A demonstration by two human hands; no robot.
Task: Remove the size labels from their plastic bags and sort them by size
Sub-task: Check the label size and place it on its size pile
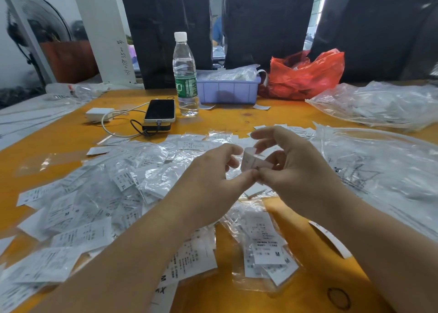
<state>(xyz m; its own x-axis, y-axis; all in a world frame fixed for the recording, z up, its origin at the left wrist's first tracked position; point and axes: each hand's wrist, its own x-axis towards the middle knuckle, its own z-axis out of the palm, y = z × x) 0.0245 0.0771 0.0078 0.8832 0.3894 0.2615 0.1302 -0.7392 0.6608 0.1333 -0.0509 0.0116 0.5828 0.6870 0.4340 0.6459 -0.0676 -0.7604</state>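
Note:
Both my hands meet above the middle of the orange table (59,134). My left hand (211,182) and my right hand (296,170) pinch a small bent bundle of white size labels (252,162) between thumbs and fingers. Whether a plastic bag still wraps the bundle I cannot tell. A heap of white labels in small clear bags (113,194) covers the table to the left; XL and M marks show. A stack of labels marked M (267,251) lies on clear plastic below my right hand.
At the back stand a water bottle (185,75), a purple bin (227,89) with bagged labels, and a red plastic bag (305,75). A phone (160,111) on a power bank with a charger lies left of the bottle. Large clear bags (379,170) fill the right side.

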